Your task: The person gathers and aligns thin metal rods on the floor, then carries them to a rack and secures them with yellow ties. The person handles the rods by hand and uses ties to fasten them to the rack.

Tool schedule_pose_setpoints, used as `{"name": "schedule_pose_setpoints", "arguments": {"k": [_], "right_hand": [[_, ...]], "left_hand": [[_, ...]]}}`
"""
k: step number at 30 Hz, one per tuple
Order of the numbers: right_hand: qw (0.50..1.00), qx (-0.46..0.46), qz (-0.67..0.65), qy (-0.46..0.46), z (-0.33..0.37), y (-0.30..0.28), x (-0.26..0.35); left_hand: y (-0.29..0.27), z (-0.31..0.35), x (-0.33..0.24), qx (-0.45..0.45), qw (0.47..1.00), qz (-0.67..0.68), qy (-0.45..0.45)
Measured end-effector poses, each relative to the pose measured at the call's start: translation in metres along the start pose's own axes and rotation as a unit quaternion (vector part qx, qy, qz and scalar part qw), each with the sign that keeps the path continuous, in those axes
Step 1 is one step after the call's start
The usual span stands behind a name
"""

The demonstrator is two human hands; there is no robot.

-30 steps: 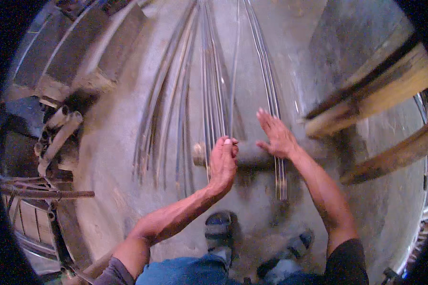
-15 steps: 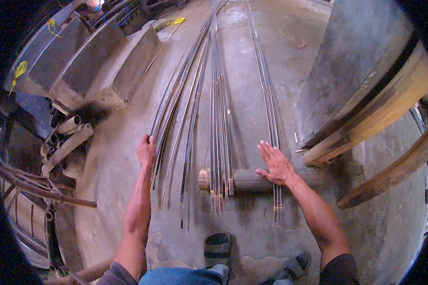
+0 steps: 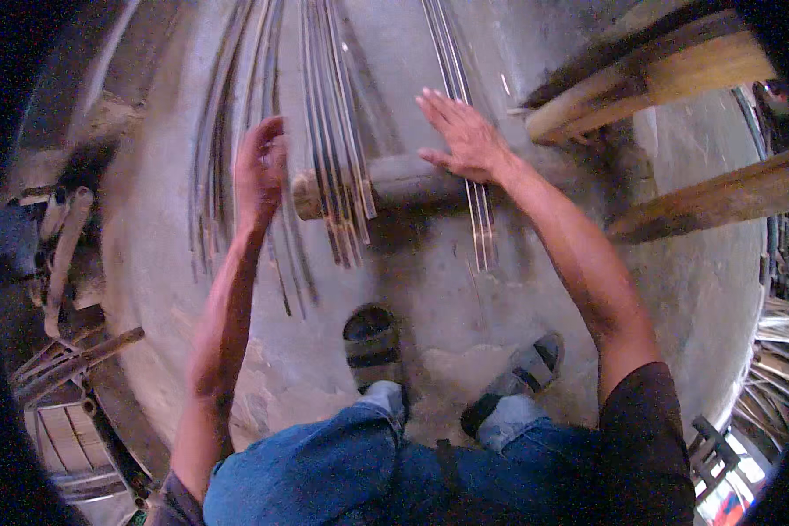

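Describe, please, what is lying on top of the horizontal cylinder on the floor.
Long thin strips cross over the cylinder near its left end, and a smaller bundle crosses farther right. The right hand covers part of that bundle; what lies beneath cannot be seen.

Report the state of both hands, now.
Left hand: blurred, fingers partly curled over the left-side strips; cannot tell whether it holds any.
Right hand: open, fingers extended, over the right-side strips, gripping nothing.
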State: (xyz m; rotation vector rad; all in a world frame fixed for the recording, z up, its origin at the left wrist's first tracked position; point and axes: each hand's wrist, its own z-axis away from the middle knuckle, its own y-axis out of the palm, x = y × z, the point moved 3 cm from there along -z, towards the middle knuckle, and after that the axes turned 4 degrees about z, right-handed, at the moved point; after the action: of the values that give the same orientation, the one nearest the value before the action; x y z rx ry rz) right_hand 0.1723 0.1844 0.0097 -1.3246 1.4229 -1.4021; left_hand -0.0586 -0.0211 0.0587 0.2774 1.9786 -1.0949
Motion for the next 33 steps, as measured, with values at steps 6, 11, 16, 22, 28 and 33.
{"name": "schedule_pose_setpoints", "arguments": {"k": [6, 11, 16, 22, 28, 33], "right_hand": [[1.0, -0.005, -0.012, -0.004, -0.001, 0.003, 0.002], [0.998, -0.039, -0.056, -0.019, -0.009, -0.004, 0.005], [0.996, -0.044, -0.073, 0.006, -0.009, -0.011, 0.008], [0.997, -0.009, -0.082, 0.011, 0.004, -0.006, 0.007], [0.998, 0.027, -0.057, 0.019, 0.002, -0.006, 0.009], [0.997, 0.032, -0.068, 0.032, 0.003, -0.001, 0.006]], "left_hand": [[0.129, 0.088, -0.099, 0.32, 0.81, 0.407, -0.277], [0.146, 0.09, -0.104, 0.314, 0.767, 0.416, -0.374], [0.095, 0.073, -0.106, 0.02, 0.854, 0.383, -0.352], [0.076, 0.107, -0.145, 0.002, 0.782, 0.504, -0.368], [0.088, 0.136, -0.143, 0.038, 0.819, 0.471, -0.325], [0.096, 0.132, -0.133, 0.016, 0.81, 0.475, -0.344]]}}
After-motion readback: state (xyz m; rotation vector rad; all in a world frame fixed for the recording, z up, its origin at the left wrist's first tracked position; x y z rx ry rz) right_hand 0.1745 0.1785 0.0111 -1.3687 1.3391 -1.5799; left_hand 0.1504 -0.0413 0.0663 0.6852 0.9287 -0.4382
